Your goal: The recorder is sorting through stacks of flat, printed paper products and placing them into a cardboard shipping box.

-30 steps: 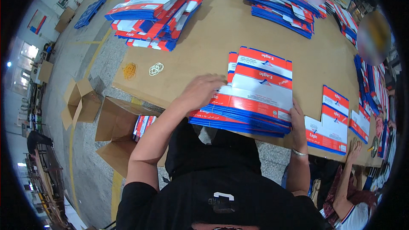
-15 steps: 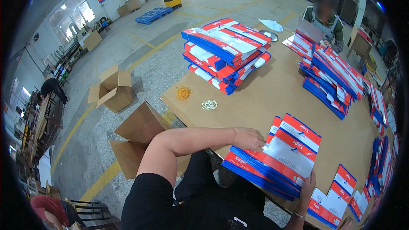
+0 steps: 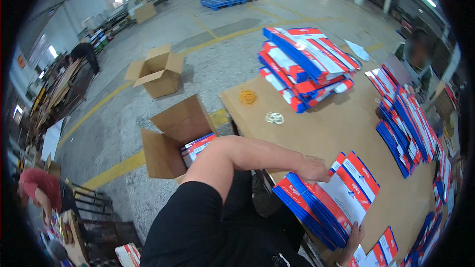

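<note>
A stack of flat red, white and blue printed cartons (image 3: 341,194) lies at the near edge of the table, its blue edges fanned toward me. My left hand (image 3: 314,169) reaches across from the left and is closed on the upper left side of the stack, its fingertips partly hidden. At the lower right edge, my right hand (image 3: 354,238) grips the stack with the thumb on top and the other fingers underneath. More cartons of the same print (image 3: 384,248) lie just right of my right hand, cut off by the dark rim.
A tall pile of cartons (image 3: 309,69) stands farther back on the brown table (image 3: 302,136), near orange rubber bands (image 3: 248,97) and pale bands (image 3: 274,118). Across the table sits a person (image 3: 418,59) behind more piles. Open cardboard boxes (image 3: 168,141) stand on the floor at left.
The view has swung left, so the table and piles appear farther right. Cartons inside the nearer box have come into sight. Both hands remain on the stack.
</note>
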The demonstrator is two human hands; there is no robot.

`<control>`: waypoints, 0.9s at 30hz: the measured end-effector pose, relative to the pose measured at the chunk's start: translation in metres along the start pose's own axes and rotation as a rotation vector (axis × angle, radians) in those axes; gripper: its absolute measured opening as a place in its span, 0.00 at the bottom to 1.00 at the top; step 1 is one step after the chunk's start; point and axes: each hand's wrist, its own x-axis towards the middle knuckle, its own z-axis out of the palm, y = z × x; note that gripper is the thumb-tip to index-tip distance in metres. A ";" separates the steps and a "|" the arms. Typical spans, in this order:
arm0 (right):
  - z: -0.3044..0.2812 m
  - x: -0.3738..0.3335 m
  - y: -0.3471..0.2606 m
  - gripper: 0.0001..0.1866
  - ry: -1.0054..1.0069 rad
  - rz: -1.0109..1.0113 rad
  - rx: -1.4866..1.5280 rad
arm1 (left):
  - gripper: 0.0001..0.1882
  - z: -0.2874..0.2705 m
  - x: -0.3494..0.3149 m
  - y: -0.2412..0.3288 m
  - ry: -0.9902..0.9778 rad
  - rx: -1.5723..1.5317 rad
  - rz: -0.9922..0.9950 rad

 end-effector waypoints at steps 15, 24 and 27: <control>0.007 0.003 0.020 0.19 0.099 0.054 0.168 | 0.18 -0.034 -0.034 0.055 -0.287 0.056 0.067; 0.014 -0.005 0.006 0.19 0.061 0.033 0.189 | 0.18 -0.050 -0.100 0.035 -0.094 0.165 0.045; 0.021 -0.001 0.008 0.19 0.061 0.024 0.201 | 0.16 -0.043 -0.117 0.039 -0.020 0.066 -0.040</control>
